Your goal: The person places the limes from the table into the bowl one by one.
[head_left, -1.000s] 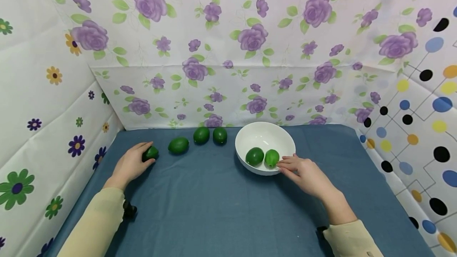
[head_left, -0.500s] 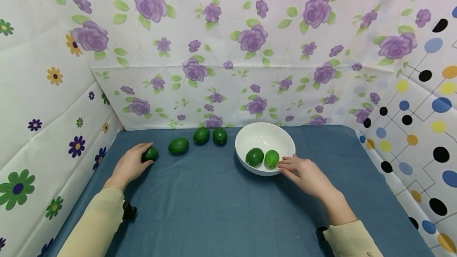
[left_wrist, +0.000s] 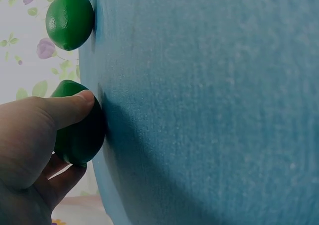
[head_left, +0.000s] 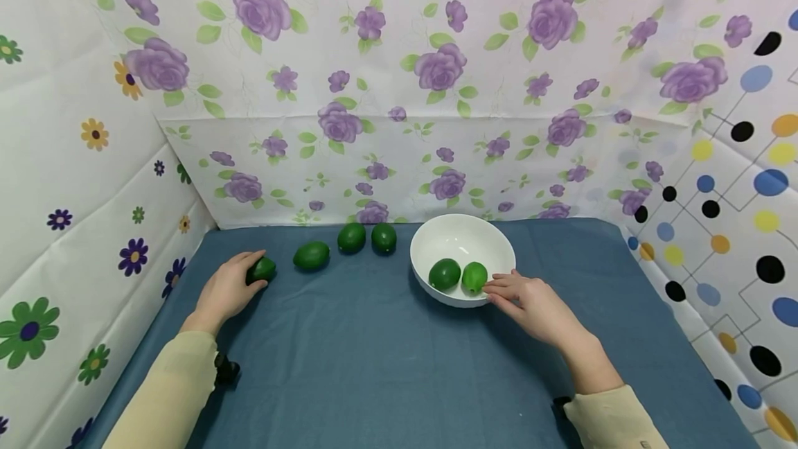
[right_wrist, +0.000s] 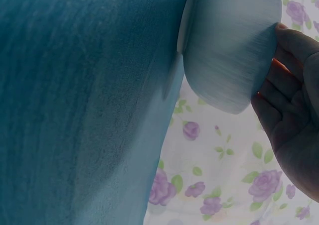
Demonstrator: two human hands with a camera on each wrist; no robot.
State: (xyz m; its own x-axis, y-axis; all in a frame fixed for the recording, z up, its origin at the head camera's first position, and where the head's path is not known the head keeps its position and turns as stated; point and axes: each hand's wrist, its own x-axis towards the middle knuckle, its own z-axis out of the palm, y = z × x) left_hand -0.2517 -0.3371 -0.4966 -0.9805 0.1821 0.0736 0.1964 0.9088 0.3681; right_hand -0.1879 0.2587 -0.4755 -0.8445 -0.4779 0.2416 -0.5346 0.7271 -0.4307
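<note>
At the far left of the table, my left hand (head_left: 226, 288) holds a dark green lime (head_left: 262, 269) between thumb and fingers. The left wrist view shows the thumb laid across the held lime (left_wrist: 82, 135) and fingertips under its nubbed end. My right hand (head_left: 530, 303) touches the near right rim of a white bowl (head_left: 463, 227), its fingers fairly straight. In the right wrist view the thumb tip and fingertips meet the bowl's edge (right_wrist: 229, 51). Inside the bowl lie a dark green lime (head_left: 445, 274) and a lighter green lime (head_left: 474, 277).
Between the left hand and the bowl, three more limes sit toward the back: one lime (head_left: 312, 256) lies sideways, then a second lime (head_left: 352, 238) and a third lime (head_left: 384, 238). A blue cloth (head_left: 374, 366) covers the table. Patterned curtains (head_left: 399, 89) enclose the back and sides.
</note>
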